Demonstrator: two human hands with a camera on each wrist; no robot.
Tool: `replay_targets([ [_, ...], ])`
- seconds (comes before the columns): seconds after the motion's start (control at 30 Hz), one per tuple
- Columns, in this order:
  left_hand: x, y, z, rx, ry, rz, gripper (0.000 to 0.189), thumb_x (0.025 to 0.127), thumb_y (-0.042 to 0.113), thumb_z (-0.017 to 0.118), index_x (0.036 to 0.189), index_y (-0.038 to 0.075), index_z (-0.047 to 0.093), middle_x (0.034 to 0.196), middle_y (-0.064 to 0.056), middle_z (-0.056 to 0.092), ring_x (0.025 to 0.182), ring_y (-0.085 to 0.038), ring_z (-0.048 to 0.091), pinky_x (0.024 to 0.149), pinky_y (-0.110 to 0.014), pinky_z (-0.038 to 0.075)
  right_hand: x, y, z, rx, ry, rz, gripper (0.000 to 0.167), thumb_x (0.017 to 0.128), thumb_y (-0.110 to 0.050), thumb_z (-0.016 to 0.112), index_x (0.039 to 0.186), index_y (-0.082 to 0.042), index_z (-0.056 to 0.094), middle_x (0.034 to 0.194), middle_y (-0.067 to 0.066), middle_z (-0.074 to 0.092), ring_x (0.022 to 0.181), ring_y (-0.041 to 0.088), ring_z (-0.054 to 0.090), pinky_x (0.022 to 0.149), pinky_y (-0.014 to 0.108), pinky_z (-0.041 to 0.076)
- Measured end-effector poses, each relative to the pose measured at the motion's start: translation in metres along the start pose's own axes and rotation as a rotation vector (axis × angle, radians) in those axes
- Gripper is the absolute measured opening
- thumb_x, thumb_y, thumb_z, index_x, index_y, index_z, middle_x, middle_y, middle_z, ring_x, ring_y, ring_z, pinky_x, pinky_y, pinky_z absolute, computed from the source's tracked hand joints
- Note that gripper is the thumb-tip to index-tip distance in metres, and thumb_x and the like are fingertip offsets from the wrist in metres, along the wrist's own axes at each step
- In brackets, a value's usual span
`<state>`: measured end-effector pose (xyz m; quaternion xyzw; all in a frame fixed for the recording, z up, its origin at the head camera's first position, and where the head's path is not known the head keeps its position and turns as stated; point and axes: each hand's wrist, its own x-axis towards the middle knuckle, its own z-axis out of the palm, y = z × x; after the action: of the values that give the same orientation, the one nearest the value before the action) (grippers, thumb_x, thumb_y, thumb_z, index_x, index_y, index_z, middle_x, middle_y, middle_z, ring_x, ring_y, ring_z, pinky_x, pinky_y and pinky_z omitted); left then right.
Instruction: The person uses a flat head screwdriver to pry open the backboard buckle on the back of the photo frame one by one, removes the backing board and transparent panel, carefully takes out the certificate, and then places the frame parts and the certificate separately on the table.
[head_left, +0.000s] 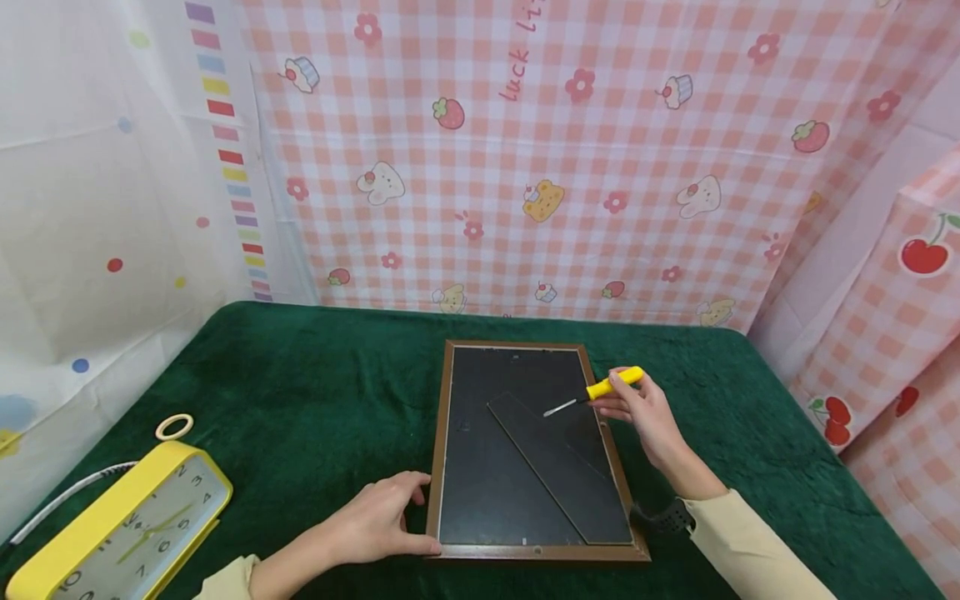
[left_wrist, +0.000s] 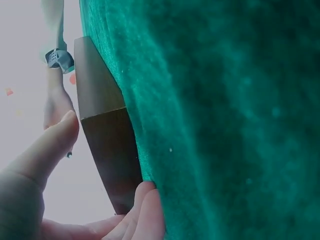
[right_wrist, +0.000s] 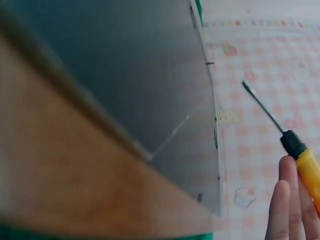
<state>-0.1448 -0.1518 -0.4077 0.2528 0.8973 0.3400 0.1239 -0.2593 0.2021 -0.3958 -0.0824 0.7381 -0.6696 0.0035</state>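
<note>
A picture frame (head_left: 437, 450) with a brown rim lies on the table, its black back (head_left: 480, 492) facing up. A long stand flap (head_left: 570, 475) lies slantwise across that back. My right hand (head_left: 637, 412) grips a screwdriver by its yellow handle (head_left: 615, 382), above the frame's right side. The metal shaft (right_wrist: 263, 106) points left over the black back, apart from it in the head view. My left hand (head_left: 382, 517) is at the frame's lower left corner, thumb on the bottom edge and fingers against the left side. In the left wrist view, the fingers (left_wrist: 147, 210) touch the brown rim (left_wrist: 110, 155).
A yellow clock (head_left: 142, 525) lies at the left front, with a pale ring (head_left: 174, 427) behind it and a whitish cord (head_left: 67, 496) beside it. Dark green cloth (head_left: 322, 400) covers the table. A pink checked curtain (head_left: 495, 167) hangs behind.
</note>
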Motion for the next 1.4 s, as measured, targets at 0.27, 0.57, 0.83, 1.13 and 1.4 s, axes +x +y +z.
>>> replay_targets([
  [0.27, 0.002, 0.008, 0.002, 0.157, 0.014, 0.009, 0.093, 0.066, 0.063, 0.061, 0.133, 0.005, 0.034, 0.120, -0.008, 0.038, 0.077, -0.012, 0.051, 0.058, -0.026, 0.044, -0.001, 0.003, -0.022, 0.088, -0.102, 0.139, 0.040, 0.092, -0.033, 0.045, 0.113, 0.000, 0.033, 0.091, 0.013, 0.054, 0.070, 0.014, 0.060, 0.069, 0.026, 0.049],
  [0.57, 0.007, 0.020, 0.008, 0.472, 0.028, 0.176, 0.068, 0.067, 0.066, 0.057, 0.118, 0.020, 0.056, 0.125, -0.004, 0.040, 0.107, -0.020, 0.037, 0.077, -0.038, 0.041, -0.001, 0.000, -0.022, 0.126, -0.295, 0.110, 0.045, 0.094, -0.028, 0.042, 0.121, 0.008, 0.034, 0.109, 0.024, 0.045, 0.071, 0.014, 0.058, 0.069, 0.026, 0.049],
  [0.83, 0.011, 0.022, 0.016, 0.532, 0.023, 0.357, 0.053, 0.073, 0.056, 0.060, 0.117, 0.028, 0.056, 0.120, 0.001, 0.047, 0.104, -0.017, 0.040, 0.078, -0.039, 0.040, -0.004, -0.008, 0.002, 0.053, -0.448, 0.067, 0.050, 0.094, -0.024, 0.042, 0.130, 0.006, 0.025, 0.112, 0.032, 0.043, 0.072, 0.019, 0.058, 0.069, 0.030, 0.049],
  [1.13, 0.017, 0.028, 0.018, 0.571, 0.016, 0.391, 0.047, 0.076, 0.051, 0.061, 0.118, 0.030, 0.056, 0.120, 0.000, 0.048, 0.105, -0.018, 0.042, 0.081, -0.039, 0.039, -0.010, -0.021, 0.030, 0.014, -0.563, 0.032, 0.039, 0.095, -0.020, 0.041, 0.126, 0.001, 0.031, 0.108, 0.031, 0.047, 0.072, 0.023, 0.058, 0.068, 0.032, 0.049],
  [1.4, 0.020, 0.031, 0.021, 0.556, 0.009, 0.458, 0.041, 0.078, 0.042, 0.064, 0.114, 0.026, 0.060, 0.113, 0.000, 0.051, 0.094, -0.012, 0.046, 0.073, -0.022, 0.043, -0.018, -0.027, 0.051, -0.086, -0.689, 0.020, 0.040, 0.095, -0.019, 0.042, 0.127, 0.002, 0.031, 0.104, 0.027, 0.052, 0.072, 0.030, 0.058, 0.068, 0.037, 0.049],
])
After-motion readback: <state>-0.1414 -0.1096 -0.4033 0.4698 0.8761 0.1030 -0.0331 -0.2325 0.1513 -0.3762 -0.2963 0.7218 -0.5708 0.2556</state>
